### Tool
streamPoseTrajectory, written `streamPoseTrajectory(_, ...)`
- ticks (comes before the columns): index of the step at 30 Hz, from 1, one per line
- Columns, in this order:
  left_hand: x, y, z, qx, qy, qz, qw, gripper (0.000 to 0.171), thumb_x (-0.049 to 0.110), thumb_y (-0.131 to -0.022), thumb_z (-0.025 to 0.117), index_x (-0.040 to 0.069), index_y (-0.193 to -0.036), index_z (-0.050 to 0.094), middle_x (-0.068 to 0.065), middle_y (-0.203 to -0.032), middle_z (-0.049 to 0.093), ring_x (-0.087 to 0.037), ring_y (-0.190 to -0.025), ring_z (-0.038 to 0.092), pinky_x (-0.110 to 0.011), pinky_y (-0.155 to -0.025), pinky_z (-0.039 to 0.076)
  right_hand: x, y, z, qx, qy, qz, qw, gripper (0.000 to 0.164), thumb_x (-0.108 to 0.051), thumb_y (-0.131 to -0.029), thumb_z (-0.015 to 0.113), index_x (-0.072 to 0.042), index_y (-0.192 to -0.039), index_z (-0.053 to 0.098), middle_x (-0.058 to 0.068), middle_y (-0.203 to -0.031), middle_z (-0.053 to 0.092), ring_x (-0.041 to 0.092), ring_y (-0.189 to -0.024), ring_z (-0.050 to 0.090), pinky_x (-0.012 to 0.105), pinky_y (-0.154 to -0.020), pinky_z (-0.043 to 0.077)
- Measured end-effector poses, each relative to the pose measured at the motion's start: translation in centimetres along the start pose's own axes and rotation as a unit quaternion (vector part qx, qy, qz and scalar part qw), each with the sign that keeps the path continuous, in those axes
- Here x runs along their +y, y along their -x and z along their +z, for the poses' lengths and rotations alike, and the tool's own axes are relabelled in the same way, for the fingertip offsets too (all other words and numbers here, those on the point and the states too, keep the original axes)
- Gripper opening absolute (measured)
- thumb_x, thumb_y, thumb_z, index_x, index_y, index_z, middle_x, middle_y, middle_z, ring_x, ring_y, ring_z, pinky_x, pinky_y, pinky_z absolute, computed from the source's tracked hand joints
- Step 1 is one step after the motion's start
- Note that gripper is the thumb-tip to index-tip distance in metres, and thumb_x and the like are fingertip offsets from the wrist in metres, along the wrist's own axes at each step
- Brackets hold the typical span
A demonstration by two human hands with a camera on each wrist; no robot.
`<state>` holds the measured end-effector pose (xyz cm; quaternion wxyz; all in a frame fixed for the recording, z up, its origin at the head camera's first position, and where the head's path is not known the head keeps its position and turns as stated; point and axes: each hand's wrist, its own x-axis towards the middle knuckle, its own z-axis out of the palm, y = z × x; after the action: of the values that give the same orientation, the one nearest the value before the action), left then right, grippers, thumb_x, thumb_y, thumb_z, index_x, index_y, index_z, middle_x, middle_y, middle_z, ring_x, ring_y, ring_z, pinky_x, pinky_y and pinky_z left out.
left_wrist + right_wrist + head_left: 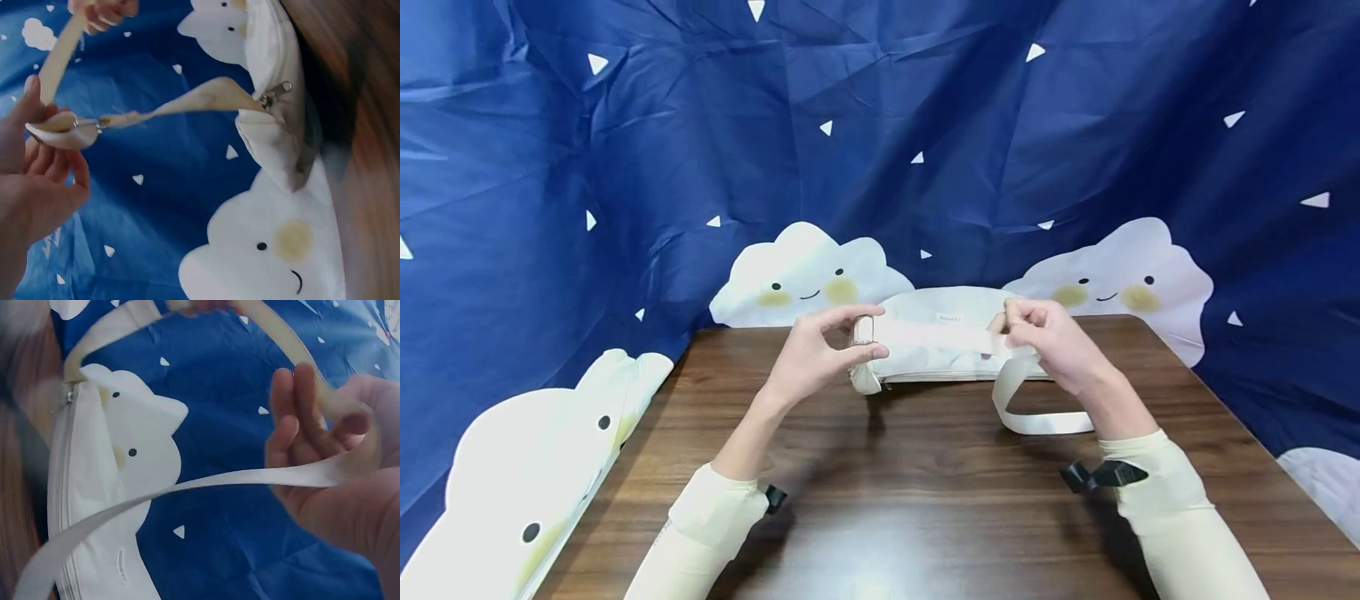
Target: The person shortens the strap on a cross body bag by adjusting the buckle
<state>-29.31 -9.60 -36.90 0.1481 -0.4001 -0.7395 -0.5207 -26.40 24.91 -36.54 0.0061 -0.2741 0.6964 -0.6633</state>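
Note:
A white bag (951, 300) with a zipper along its lower edge lies at the back of the table. Its pale strap (940, 335) is stretched between the two hands, in front of the bag. The left hand (811, 352) pinches the strap at its metal strap buckle (86, 124), thumb and fingers on opposite sides. From there, a twisted length of strap leads to the bag's end, by the zipper pull (284, 87). The right hand (1058, 342) grips the strap farther along, and the strap bends round its thumb in the right wrist view. A loose loop hangs below this hand.
The brown wooden table (880, 500) extends toward the person. Behind it hangs a blue curtain (880, 100) with white triangles and smiling clouds, which also runs down the left side. Each wrist wears a black strap, the right one (1108, 475) over a cream sleeve.

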Motion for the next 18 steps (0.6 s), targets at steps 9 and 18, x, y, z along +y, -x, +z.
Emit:
streamPoseTrajectory(9,0.8,-1.4,2.2,-0.027,-0.050,0.020,0.9982,0.052,0.019,-0.077,0.092,0.010,-0.118,0.061,0.008,-0.085,0.069,-0.011,-0.075,0.059,-0.032,-0.070,0.046,0.7,-1.5,4.2,-0.115,0.006,0.058,0.992,0.036,-0.014,-0.103,0.060,0.000,-0.135,0.050,0.034,-0.106,0.066,0.043,-0.094,0.066,0.043,-0.090,0.051)
streamPoseTrajectory(18,0.9,-1.1,3.3,-0.059,-0.074,0.061,0.9937,0.049,0.021,-0.077,0.093,0.014,-0.115,0.062,0.007,-0.099,0.072,-0.007,-0.095,0.065,-0.040,-0.090,0.050,1.4,-1.7,6.7,-0.016,0.009,0.042,0.999,0.025,-0.018,-0.100,0.066,0.006,-0.098,0.069,0.013,-0.075,0.064,0.023,-0.067,0.055,0.033,-0.070,0.047)
